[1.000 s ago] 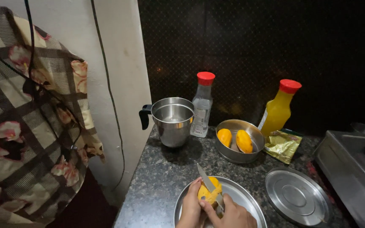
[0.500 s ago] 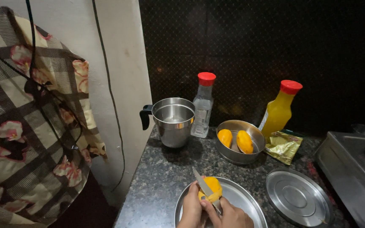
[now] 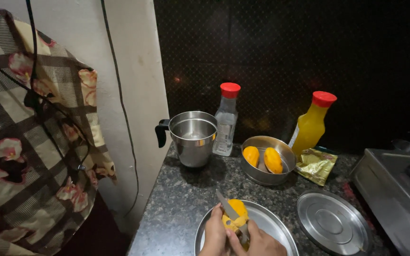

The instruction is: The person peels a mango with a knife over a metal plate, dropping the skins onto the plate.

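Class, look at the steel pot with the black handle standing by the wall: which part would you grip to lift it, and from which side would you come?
Grip the steel pot by its black handle, coming in from the left, the wall side. The handle juts out sideways from the upright pot's rim toward the wall, and a clear bottle stands close on the right, so that side looks cramped. The wall leaves little room, so approach slightly from the front.

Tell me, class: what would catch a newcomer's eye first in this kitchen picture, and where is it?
First, the bright orange fruit at the bottom centre, held over a steel plate by the left hand while the right hand lays a knife against it. Next, two more orange pieces in the steel bowl behind, and the yellow bottle with a red cap to its right.
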